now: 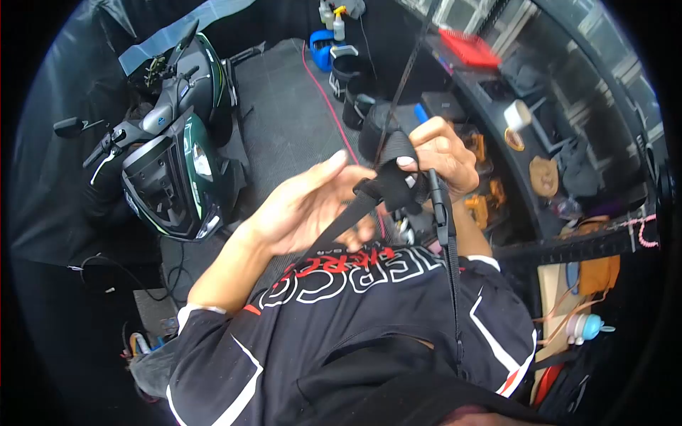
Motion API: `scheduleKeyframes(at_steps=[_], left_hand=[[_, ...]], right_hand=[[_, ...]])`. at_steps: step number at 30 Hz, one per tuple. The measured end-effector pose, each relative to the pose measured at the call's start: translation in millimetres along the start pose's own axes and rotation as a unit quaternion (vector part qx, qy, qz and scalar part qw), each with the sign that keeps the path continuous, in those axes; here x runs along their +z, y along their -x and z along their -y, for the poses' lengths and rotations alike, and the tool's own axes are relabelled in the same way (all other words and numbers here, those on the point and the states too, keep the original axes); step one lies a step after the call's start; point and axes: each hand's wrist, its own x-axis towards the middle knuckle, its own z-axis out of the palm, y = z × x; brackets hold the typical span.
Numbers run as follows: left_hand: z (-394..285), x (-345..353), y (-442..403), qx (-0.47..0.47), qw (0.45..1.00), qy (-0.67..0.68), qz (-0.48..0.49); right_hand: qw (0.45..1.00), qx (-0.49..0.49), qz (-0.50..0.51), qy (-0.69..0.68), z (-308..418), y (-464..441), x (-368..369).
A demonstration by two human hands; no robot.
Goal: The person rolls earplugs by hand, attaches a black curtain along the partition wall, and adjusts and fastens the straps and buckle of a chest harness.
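My right hand (444, 156) is closed on a black webbing strap (398, 153), bunched into folds between thumb and fingers. Below that hand, a black plastic buckle (442, 213) hangs on a strap running down over the dark shirt (369, 334). My left hand (305, 202) is open beside the bundle, palm inward, thumb raised and fingers apart. Another length of the strap slants down in front of its fingers; whether they touch it I cannot tell.
A dark green scooter (177, 149) stands at the left on grey matting (273, 99). Black bins (348, 71) and a blue container (323, 51) are at the back. A dark shelf on the right bears a red tray (469, 50) and a tape roll (517, 115). Orange-yellow tools (479, 209) sit below.
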Motion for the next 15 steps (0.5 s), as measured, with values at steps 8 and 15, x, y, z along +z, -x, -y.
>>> scheduleKeyframes(at_steps=[8, 15], left_hand=[[-13.9, -3.8, -34.8, -0.005, 0.985, -0.168, 0.048], [-12.1, -24.8, -52.7, 0.001, 0.972, -0.216, 0.094]], right_hand=[[0.996, 0.083, 0.032, 0.028, 21.0, 12.5, -11.1], [0.955, -0.146, -0.011, 0.258, 91.2, -12.4, -15.3]])
